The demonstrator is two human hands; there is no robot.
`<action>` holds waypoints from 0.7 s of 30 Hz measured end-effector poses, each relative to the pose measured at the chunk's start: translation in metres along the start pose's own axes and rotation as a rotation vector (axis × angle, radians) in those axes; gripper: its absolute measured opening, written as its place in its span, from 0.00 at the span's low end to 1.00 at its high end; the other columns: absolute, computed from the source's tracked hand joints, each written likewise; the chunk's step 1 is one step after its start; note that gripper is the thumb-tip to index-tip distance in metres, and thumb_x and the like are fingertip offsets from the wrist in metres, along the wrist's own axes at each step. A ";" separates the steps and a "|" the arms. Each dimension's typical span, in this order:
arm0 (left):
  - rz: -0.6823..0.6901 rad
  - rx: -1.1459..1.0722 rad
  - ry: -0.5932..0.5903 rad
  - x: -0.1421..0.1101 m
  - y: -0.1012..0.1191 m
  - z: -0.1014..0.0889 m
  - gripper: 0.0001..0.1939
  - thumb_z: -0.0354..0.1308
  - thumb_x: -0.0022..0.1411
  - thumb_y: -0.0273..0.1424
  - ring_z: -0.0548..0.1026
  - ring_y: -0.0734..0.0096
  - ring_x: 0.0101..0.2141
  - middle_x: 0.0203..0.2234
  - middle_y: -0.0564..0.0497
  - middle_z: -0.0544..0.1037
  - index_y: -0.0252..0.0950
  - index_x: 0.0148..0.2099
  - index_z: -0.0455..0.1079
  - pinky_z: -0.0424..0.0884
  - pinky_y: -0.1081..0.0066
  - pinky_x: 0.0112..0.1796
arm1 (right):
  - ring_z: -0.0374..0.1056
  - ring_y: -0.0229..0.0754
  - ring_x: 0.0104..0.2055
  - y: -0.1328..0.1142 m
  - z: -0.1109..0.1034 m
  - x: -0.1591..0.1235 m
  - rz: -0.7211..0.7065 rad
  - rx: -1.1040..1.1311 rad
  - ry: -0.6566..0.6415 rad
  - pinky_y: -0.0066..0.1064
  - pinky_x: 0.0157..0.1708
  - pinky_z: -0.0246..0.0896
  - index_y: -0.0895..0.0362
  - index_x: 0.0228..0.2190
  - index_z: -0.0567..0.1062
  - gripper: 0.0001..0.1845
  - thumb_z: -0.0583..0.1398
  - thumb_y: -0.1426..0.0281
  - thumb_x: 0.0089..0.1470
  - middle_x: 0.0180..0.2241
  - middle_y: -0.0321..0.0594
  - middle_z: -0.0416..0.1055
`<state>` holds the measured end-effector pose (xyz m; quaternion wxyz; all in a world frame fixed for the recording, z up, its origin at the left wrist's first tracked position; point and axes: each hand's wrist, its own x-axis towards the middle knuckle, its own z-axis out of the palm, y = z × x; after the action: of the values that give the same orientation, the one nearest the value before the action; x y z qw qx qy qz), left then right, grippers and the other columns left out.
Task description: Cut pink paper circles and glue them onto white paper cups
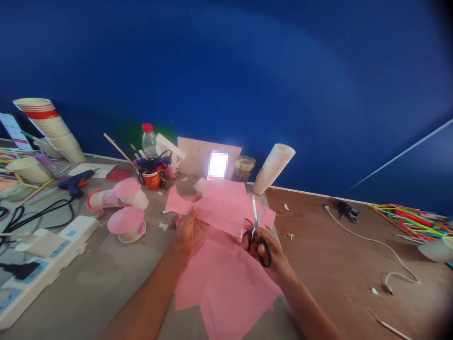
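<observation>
1. Up front, pink paper (222, 208) pinched in the left hand (189, 229), held just above the counter (88, 283), grip pressed together on the sheet.
2. Right hand (265, 250) wrapped around black-handled scissors (258, 236), grip closed on the finger loops, blades slightly spread and overlapping the paper's near edge.
3. Below both hands, loose pink sheets (226, 288) flat on the counter.
4. Off to the left, a blue glue gun (74, 183) and pink-topped cups (126, 223); to the right, stacked paper cups (274, 169).
</observation>
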<state>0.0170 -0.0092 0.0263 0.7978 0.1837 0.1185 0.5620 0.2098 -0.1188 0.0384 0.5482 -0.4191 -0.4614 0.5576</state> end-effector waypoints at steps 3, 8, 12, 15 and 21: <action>-0.013 -0.026 -0.029 -0.003 -0.003 0.006 0.23 0.51 0.62 0.26 0.64 0.64 0.56 0.51 0.47 0.72 0.42 0.59 0.59 0.58 0.58 0.57 | 0.58 0.33 0.23 0.013 0.006 0.010 -0.050 0.071 0.256 0.26 0.23 0.52 0.52 0.42 0.68 0.21 0.62 0.57 0.47 0.29 0.36 0.69; -0.114 -0.012 -0.028 -0.005 -0.013 0.011 0.24 0.53 0.61 0.28 0.63 0.64 0.57 0.52 0.49 0.71 0.43 0.59 0.59 0.56 0.59 0.58 | 0.63 0.35 0.28 0.024 0.004 0.022 -0.056 0.129 0.518 0.26 0.24 0.57 0.51 0.42 0.66 0.21 0.64 0.63 0.46 0.36 0.38 0.71; -0.136 -0.012 -0.026 -0.007 -0.019 0.013 0.23 0.53 0.61 0.30 0.62 0.65 0.57 0.52 0.50 0.71 0.43 0.59 0.59 0.55 0.60 0.58 | 0.60 0.32 0.23 0.024 0.004 0.023 -0.038 0.168 0.583 0.22 0.19 0.53 0.51 0.40 0.68 0.20 0.65 0.65 0.43 0.29 0.32 0.67; -0.165 -0.011 -0.066 -0.010 -0.025 0.013 0.22 0.53 0.61 0.32 0.60 0.63 0.58 0.52 0.48 0.71 0.42 0.58 0.60 0.54 0.58 0.58 | 0.55 0.29 0.19 0.024 0.003 0.022 -0.034 0.171 0.582 0.20 0.16 0.49 0.51 0.40 0.70 0.21 0.66 0.67 0.41 0.23 0.27 0.62; -0.372 0.158 -0.296 -0.019 -0.022 0.001 0.23 0.60 0.54 0.32 0.63 0.57 0.56 0.48 0.46 0.74 0.39 0.54 0.66 0.55 0.54 0.56 | 0.57 0.29 0.20 0.017 -0.026 0.027 -0.063 0.160 0.603 0.20 0.18 0.54 0.51 0.38 0.72 0.22 0.69 0.68 0.38 0.23 0.28 0.64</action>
<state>0.0298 -0.0341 0.0173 0.8793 0.3008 0.0756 0.3616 0.2297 -0.0900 0.0176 0.7086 -0.5066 -0.2455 0.4254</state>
